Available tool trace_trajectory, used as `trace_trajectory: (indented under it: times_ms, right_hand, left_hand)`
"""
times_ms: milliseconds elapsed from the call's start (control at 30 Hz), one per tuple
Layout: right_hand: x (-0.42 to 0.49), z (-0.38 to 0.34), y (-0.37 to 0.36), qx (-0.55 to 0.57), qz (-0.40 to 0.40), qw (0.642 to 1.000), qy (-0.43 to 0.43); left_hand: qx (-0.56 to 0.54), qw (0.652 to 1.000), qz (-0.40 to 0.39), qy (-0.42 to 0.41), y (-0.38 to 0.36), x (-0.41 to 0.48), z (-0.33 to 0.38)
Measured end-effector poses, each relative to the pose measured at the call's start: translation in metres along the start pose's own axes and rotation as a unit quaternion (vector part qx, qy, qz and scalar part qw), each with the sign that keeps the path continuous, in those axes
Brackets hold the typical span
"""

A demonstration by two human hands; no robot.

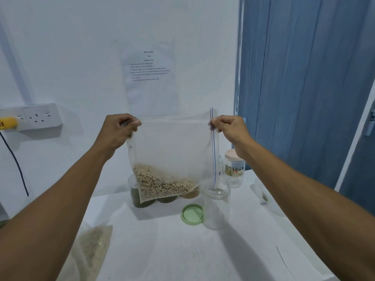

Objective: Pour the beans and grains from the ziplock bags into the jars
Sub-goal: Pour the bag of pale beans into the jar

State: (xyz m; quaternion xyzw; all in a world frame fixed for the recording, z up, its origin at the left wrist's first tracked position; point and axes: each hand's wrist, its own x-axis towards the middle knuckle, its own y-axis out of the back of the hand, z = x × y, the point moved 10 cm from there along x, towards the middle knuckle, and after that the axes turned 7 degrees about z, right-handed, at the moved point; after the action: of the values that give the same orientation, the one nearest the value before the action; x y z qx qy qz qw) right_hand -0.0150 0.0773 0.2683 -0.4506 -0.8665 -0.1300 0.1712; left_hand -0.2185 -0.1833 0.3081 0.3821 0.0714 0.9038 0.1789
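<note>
Your left hand and right hand fingers pinch corners of the bean bag; open jar empty, grain bag unpoured, back jars look filled.

One head-worn wide-angle camera looks forward and slightly down across the table at the near wall.

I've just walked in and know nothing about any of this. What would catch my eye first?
Mid-picture, a clear ziplock bag hangs in the air, pinched at its top corners by the left hand and right hand, with pale beans pooled at the bottom. Below it to the right, an open jar stands on the white table, its green lid lying beside it.
</note>
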Motion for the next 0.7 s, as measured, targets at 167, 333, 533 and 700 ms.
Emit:
trace_trajectory:
  times_ms: [167, 333, 533, 700]
  right_hand:
    - [-0.004, 0.000, 0.005, 0.002, 0.014, 1.000, -0.004]
    - [-0.006, -0.004, 0.009, 0.007, 0.021, 1.000, 0.000]
    - [-0.005, -0.003, 0.015, 0.026, 0.036, 0.999, -0.004]
    - [-0.010, -0.003, 0.019, 0.038, 0.043, 0.998, -0.010]
  left_hand:
    - [-0.006, 1.000, 0.000, -0.001, -0.003, 0.002, 0.005]
    - [-0.009, 1.000, 0.000, -0.006, -0.003, 0.006, 0.013]
    - [-0.004, 1.000, -0.015, -0.009, -0.007, 0.014, 0.023]
    - [-0.011, 0.999, -0.030, 0.004, -0.014, 0.016, 0.030]
